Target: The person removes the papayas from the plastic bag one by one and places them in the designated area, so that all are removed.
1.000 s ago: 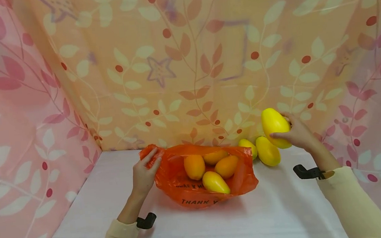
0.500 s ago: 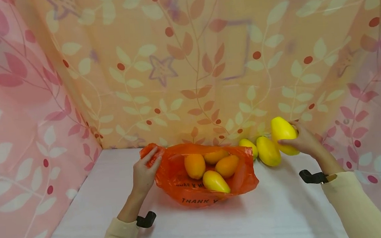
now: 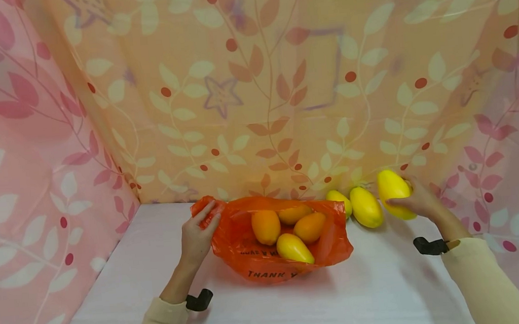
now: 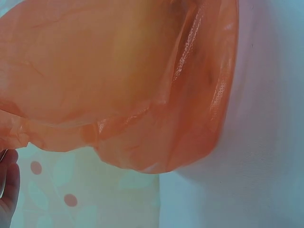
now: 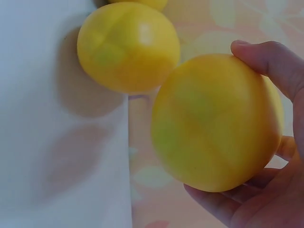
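A red-orange plastic bag [image 3: 240, 264] lies open-mouthed on the table, with several yellow and orange mangoes [image 3: 265, 227] inside. The left hand [image 3: 194, 241] pinches the bag's left rim; in the left wrist view only its fingertips [image 4: 12, 178] show beside the bag [image 4: 133, 85]. Over the table's back right, the right hand [image 3: 420, 201] grips a yellow mango [image 3: 393, 192], thumb on one side and fingers on the other. The right wrist view shows this mango [image 5: 213, 123] beside another mango [image 5: 128, 47], its shadow falling on the table.
Two more mangoes lie right of the bag near the back edge: a near one [image 3: 366, 207] and a partly hidden one [image 3: 339, 201]. Patterned curtains [image 3: 249, 147] rise behind and beside the white table [image 3: 253, 317].
The right hand has moved right and down with its mango, nearing table height beside the other two. The left hand and bag stay in place.
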A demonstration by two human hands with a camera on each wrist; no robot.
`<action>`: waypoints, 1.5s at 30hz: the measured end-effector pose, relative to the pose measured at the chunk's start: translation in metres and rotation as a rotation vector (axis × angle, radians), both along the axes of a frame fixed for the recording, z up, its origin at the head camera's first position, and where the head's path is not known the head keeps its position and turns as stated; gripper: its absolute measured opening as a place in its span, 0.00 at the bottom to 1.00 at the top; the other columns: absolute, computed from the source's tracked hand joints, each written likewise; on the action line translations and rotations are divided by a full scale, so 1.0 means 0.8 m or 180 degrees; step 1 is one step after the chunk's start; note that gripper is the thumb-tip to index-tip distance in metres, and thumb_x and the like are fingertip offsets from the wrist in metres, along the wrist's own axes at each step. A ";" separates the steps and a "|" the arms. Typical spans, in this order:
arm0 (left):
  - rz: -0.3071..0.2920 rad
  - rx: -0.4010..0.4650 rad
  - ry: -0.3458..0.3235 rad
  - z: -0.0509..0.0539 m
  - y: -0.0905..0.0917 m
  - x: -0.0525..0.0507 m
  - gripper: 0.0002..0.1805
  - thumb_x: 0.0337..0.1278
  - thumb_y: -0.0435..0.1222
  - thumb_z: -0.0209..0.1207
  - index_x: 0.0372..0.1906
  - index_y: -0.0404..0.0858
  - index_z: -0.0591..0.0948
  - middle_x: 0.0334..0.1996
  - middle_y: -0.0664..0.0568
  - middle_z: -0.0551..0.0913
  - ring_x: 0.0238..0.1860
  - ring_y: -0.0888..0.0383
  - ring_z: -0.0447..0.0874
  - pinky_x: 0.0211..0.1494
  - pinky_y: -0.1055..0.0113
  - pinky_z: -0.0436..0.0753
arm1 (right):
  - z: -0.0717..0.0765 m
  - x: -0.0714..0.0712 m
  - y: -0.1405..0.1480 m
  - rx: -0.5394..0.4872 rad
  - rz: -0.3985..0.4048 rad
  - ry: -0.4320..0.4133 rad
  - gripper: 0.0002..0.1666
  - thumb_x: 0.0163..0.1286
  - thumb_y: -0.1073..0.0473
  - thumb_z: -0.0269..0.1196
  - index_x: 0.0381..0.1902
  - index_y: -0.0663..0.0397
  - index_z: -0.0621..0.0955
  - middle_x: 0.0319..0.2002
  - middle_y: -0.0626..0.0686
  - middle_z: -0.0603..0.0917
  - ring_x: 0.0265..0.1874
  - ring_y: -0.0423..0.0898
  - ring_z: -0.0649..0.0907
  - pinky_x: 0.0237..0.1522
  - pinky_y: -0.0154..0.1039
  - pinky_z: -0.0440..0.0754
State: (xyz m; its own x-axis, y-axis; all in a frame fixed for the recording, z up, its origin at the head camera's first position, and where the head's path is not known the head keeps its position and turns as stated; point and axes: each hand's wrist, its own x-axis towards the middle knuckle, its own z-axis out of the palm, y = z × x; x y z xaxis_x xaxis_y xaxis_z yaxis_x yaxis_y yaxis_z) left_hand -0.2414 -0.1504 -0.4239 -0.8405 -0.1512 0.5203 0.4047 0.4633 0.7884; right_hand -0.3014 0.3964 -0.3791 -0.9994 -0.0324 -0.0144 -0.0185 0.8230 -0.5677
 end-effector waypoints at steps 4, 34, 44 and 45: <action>0.0021 -0.0014 0.0024 -0.001 0.000 0.000 0.22 0.59 0.37 0.65 0.59 0.38 0.81 0.19 0.44 0.78 0.13 0.67 0.60 0.16 0.75 0.67 | -0.007 -0.002 0.007 -0.0024 0.0009 0.0013 0.61 0.62 0.41 0.67 0.74 0.71 0.47 0.62 0.75 0.62 0.50 0.68 0.71 0.52 0.64 0.78; 0.0031 -0.0024 -0.0123 -0.003 0.001 -0.001 0.22 0.60 0.37 0.64 0.59 0.39 0.81 0.44 0.37 0.86 0.24 0.62 0.80 0.26 0.78 0.80 | -0.072 -0.023 0.031 0.0254 -0.0121 -0.0476 0.64 0.56 0.43 0.71 0.72 0.74 0.48 0.64 0.78 0.61 0.58 0.76 0.65 0.61 0.74 0.62; 0.0028 -0.0035 -0.0068 -0.004 0.002 -0.001 0.21 0.60 0.37 0.64 0.59 0.38 0.81 0.48 0.35 0.85 0.34 0.49 0.85 0.28 0.81 0.78 | -0.080 -0.030 0.031 0.0209 -0.0091 -0.0434 0.64 0.57 0.44 0.70 0.72 0.75 0.48 0.65 0.79 0.60 0.58 0.75 0.65 0.62 0.75 0.59; 0.0023 -0.0035 -0.0069 -0.004 0.002 -0.001 0.21 0.60 0.37 0.64 0.59 0.38 0.81 0.48 0.35 0.85 0.36 0.48 0.85 0.30 0.81 0.79 | -0.081 -0.030 0.031 0.0213 -0.0092 -0.0401 0.63 0.57 0.44 0.70 0.72 0.76 0.48 0.64 0.79 0.61 0.58 0.75 0.66 0.63 0.74 0.60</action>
